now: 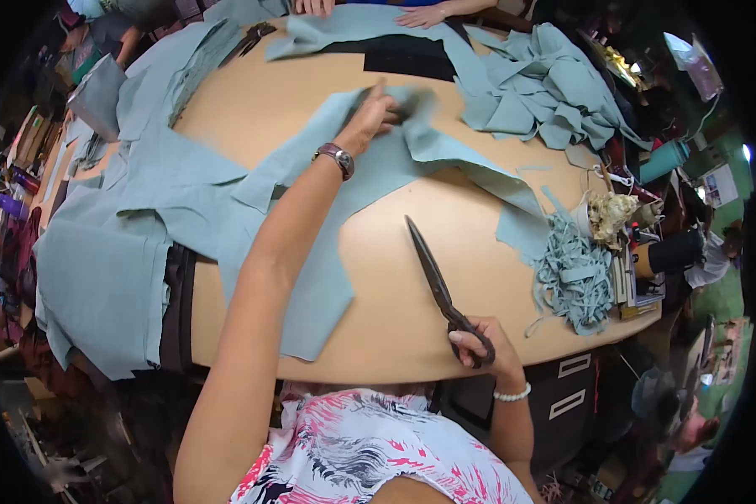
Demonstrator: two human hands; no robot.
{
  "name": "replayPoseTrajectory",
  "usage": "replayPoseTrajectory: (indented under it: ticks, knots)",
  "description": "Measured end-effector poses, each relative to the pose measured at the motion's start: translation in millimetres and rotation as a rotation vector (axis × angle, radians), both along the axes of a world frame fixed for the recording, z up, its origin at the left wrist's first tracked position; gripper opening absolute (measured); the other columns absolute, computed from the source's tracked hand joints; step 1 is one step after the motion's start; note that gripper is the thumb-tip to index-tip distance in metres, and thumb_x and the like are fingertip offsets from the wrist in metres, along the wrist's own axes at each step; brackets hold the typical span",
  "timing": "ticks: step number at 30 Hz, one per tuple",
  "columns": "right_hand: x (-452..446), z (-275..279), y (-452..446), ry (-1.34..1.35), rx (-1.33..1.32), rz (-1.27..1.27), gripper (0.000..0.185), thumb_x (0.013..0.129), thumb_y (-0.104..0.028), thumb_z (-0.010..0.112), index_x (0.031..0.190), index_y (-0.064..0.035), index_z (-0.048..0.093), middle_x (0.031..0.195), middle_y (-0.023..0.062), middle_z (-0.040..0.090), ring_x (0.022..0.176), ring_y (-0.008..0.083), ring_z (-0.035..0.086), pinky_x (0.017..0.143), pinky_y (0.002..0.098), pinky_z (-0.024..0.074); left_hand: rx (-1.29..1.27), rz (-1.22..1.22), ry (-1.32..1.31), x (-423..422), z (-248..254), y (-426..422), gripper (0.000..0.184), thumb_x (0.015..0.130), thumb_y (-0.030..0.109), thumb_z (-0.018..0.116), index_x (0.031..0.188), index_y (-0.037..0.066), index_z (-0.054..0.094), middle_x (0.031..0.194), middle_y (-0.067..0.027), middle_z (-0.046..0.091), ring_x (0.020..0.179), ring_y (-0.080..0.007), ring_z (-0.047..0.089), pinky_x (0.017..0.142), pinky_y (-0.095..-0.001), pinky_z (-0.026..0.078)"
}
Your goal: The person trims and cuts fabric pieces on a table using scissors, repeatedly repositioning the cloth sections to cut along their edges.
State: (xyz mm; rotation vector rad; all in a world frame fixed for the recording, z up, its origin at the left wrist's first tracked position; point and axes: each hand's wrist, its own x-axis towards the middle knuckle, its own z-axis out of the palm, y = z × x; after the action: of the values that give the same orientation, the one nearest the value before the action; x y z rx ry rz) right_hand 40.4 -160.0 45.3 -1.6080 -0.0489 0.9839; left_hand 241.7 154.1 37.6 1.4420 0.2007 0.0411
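My left hand (373,119), with a watch on the wrist, reaches over the middle of the table. Its fingers are curled at the edge of a pale blue-green cloth piece (378,172), and the cloth beside them is smeared by motion. In my right hand (497,343), near the front edge, is a pair of large dark scissors (433,273). Their blades are closed together and point away from me over the bare tabletop (378,269). A bead bracelet circles that wrist.
Stacked cloth (105,269) covers the left side. A crumpled cloth heap (554,88) lies at the back right, with thin scraps (573,273) nearer me. Across the table are another person's hands (420,15) on cloth, near other scissors (256,35). A teal bottle (665,160) stands right.
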Motion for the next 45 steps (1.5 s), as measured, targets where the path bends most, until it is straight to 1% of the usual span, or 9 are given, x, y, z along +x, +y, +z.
replayPoseTrajectory:
  ticks: [3,4,9,13,17,22,28,34,45]
  knots:
    - [-3.9,-4.0,4.0,-0.016,0.000,-0.122,0.023,0.079,-0.020,0.062,0.065,-0.0055,0.052,0.048,-0.0022,0.048,0.039,0.0034,0.044,0.037,0.0173,0.0317,0.439,0.429,-0.356,48.0,-47.8,15.1,0.079,0.074,0.016,0.055,0.139,0.003,0.011,0.134,-0.0193,0.034,0.115,-0.0333,0.042,0.095,-0.0335,0.036]
    - [-4.6,-3.4,4.9,-0.026,-0.012,-0.124,0.023,0.079,-0.020,0.062,0.065,-0.0055,0.051,0.048,-0.0021,0.048,0.039,0.0035,0.044,0.036,0.0175,0.0315,0.504,0.384,-0.381,57.4,-64.3,26.4,0.088,0.066,0.013,0.061,0.137,-0.003,0.011,0.139,-0.0293,0.016,0.131,-0.0383,0.017,0.106,-0.0353,0.021]
    - [-3.1,-6.0,2.0,-0.037,-0.038,-0.082,0.024,0.078,-0.017,0.066,0.063,-0.0060,0.051,0.047,-0.0016,0.048,0.037,0.0033,0.043,0.035,0.0175,0.0307,0.919,0.370,-0.308,22.3,-45.8,35.1,0.084,0.067,0.014,0.064,0.135,-0.002,0.018,0.138,-0.0326,0.013,0.125,-0.0432,0.027,0.102,-0.0385,0.029]
    - [3.0,-7.7,0.9,0.032,0.004,-0.033,0.023,0.077,-0.017,0.067,0.066,-0.0046,0.052,0.048,-0.0017,0.048,0.037,0.0035,0.043,0.034,0.0174,0.0305,1.058,-0.040,-0.049,-70.9,-15.8,29.9,0.051,0.072,0.033,0.065,0.107,-0.003,0.054,0.120,-0.0267,0.046,0.110,-0.0404,0.045,0.090,-0.0400,0.040]
    - [7.0,-6.4,3.5,0.025,-0.012,0.021,0.023,0.077,-0.017,0.067,0.067,-0.0038,0.052,0.048,-0.0018,0.048,0.036,0.0036,0.042,0.034,0.0174,0.0299,1.465,0.288,-0.246,-207.5,-17.5,0.2,0.051,0.069,0.040,0.070,0.093,-0.003,0.057,0.110,-0.0243,0.053,0.103,-0.0379,0.049,0.086,-0.0408,0.040]
    - [4.7,-11.4,0.8,-0.020,-0.001,0.026,0.022,0.077,-0.017,0.067,0.068,-0.0036,0.052,0.048,-0.0017,0.048,0.038,0.0035,0.044,0.035,0.0174,0.0308,1.342,0.481,0.025,-301.3,-29.3,-55.5,0.033,0.071,0.027,0.069,0.084,0.001,0.053,0.112,-0.0213,0.052,0.111,-0.0403,0.043,0.089,-0.0491,0.034]
    - [-15.2,0.9,-11.0,-0.176,-0.111,0.022,0.021,0.075,-0.016,0.069,0.071,-0.0034,0.052,0.053,0.0006,0.052,0.044,0.0047,0.048,0.040,0.0187,0.0358,0.992,0.251,-0.390,-303.8,-17.7,-83.0,0.023,0.068,0.012,0.064,0.085,0.002,0.053,0.106,-0.0144,0.057,0.106,-0.0334,0.050,0.088,-0.0478,0.039]
    - [-45.1,7.5,-62.7,-0.073,-0.304,0.072,0.023,0.073,-0.012,0.071,0.070,-0.0038,0.050,0.052,-0.0004,0.050,0.042,0.0060,0.048,0.039,0.0183,0.0360,1.212,-0.116,-0.554,-300.7,-40.4,-138.0,0.027,0.070,0.009,0.057,0.096,0.002,0.058,0.107,-0.0135,0.059,0.102,-0.0285,0.055,0.086,-0.0421,0.044]
    - [-59.4,15.3,-136.1,0.154,-0.186,0.269,0.042,0.056,-0.030,0.081,0.069,-0.0019,0.052,0.059,0.0011,0.051,0.054,0.0093,0.050,0.050,0.0220,0.0387,1.187,-0.132,-0.559,-303.7,-40.3,-141.3,0.032,0.071,0.007,0.053,0.102,0.002,0.058,0.110,-0.0126,0.058,0.104,-0.0267,0.054,0.085,-0.0391,0.044]
